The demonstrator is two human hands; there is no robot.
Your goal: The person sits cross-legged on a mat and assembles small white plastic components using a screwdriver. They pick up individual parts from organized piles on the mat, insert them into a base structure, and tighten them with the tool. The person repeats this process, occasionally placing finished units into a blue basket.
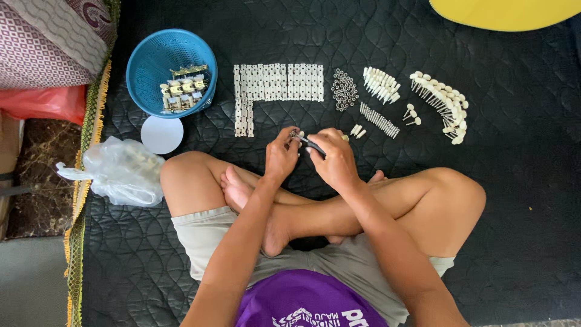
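Observation:
I sit cross-legged on a black quilted mat [514,230]. My left hand [281,154] pinches a small metal part [295,133] at its fingertips. My right hand [331,158] grips a dark slim tool [312,144] whose tip meets that part. Just beyond my hands lie rows of flat white metal plates [278,83], a cluster of small round metal washers [344,89], a row of small screws [379,119] and white pegs [380,83].
A blue plastic basket [154,63] at the upper left holds several assembled metal pieces [182,91]. A white round lid [161,134] and a clear plastic bag [121,171] lie left of my knee. White knobbed pins [442,100] curve at the right. A yellow object [505,13] sits at the top edge.

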